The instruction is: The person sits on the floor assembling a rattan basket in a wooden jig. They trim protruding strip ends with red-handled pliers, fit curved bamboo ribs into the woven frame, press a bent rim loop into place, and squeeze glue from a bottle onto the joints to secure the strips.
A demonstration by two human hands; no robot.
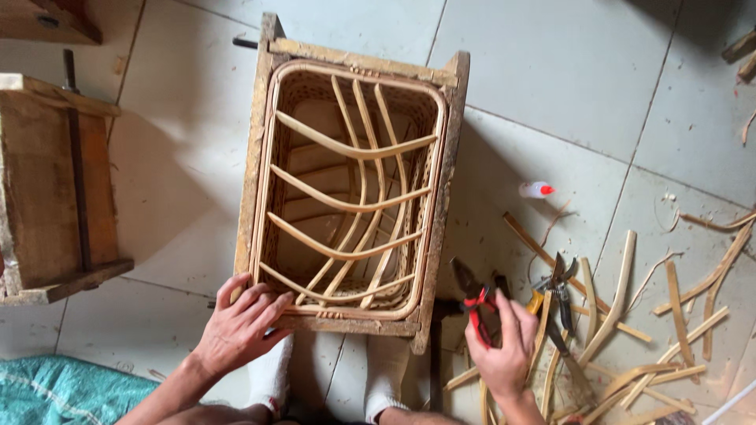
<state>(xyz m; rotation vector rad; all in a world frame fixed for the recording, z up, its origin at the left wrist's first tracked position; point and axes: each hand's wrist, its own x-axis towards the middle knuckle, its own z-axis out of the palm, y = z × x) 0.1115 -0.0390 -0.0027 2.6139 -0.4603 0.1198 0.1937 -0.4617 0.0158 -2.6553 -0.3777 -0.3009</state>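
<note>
The left hand point(240, 327) lies spread flat on the near rim of the rattan basket frame point(346, 189) in its wooden form point(256, 149), frame centre. The right hand point(504, 346), at four o'clock of the frame, is closed around red-handled pliers point(475, 303). Beyond it at three o'clock lie one pair of shears point(561, 287), many rattan offcuts point(677, 311) and one small glue bottle point(535, 190). One wooden box point(47, 189) stands at nine o'clock.

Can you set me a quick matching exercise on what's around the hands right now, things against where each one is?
Things:
1. left hand
2. right hand
3. small bottle
4. teal cloth

Places:
A. lying alone on the tiles right of the wooden frame
B. bottom left corner of the floor
C. resting on the frame's near corner
D. gripping red-handled pliers

Pairs: 1-C, 2-D, 3-A, 4-B
</note>
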